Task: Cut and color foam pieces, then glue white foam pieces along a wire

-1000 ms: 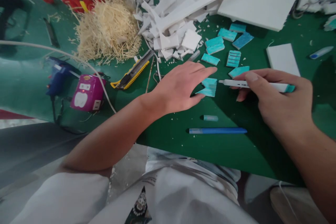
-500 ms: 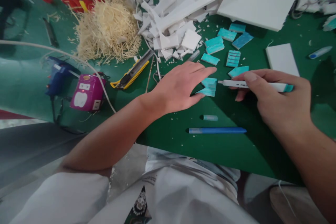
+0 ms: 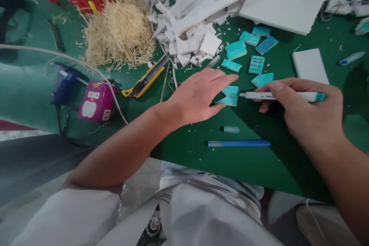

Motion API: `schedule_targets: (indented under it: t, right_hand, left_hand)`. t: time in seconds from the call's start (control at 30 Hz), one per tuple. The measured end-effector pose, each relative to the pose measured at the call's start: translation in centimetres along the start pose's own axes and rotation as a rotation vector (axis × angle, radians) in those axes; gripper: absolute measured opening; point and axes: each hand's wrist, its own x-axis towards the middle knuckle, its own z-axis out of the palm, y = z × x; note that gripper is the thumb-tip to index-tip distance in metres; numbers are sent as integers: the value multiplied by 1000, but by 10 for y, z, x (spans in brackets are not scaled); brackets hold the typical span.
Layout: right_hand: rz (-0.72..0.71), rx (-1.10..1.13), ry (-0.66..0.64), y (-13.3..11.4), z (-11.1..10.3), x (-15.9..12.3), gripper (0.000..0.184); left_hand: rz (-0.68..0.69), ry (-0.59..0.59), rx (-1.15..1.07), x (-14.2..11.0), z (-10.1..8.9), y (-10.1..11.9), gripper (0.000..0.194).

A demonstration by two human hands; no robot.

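My left hand (image 3: 197, 94) lies palm down, thumb and index finger apart around a small turquoise-coloured foam piece (image 3: 232, 96), steadying it on the table. Its left part is hidden under the hand. In my right hand (image 3: 311, 103) a white marker pen (image 3: 284, 95) with a teal end is gripped between thumb and fingers. The marker lies nearly level, its tip pointing left, close to the right edge of the piece. A pen cap (image 3: 231, 129) and a blue pen (image 3: 239, 143) lie nearer to me. Several turquoise foam pieces (image 3: 235, 49) are scattered beyond my hands.
White foam scraps (image 3: 187, 42) are heaped at the back, beside pale wood shavings (image 3: 123, 30). On the left are a yellow box cutter (image 3: 147, 78), a magenta power adapter (image 3: 97, 100), a blue glue gun (image 3: 65, 80) and a loose white cable (image 3: 112, 96). A white foam block (image 3: 309, 65) lies right.
My right hand and the marker have shifted very slightly right and down. The left hand stays in place on the foam piece.
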Motion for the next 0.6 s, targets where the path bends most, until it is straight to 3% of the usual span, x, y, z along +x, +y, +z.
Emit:
schedule_targets:
  t: [0.33, 0.5, 0.6]
  right_hand:
    - [-14, -18, -22, 0, -2, 0, 15]
    - [56, 27, -9, -3, -1, -2, 22]
    - [26, 42, 7, -6, -2, -3, 16]
  left_hand:
    - [-7, -5, -1, 0, 0, 0, 56]
    - [-1, -8, 10, 0, 0, 0, 57]
    - [0, -9, 11, 0, 0, 1, 57]
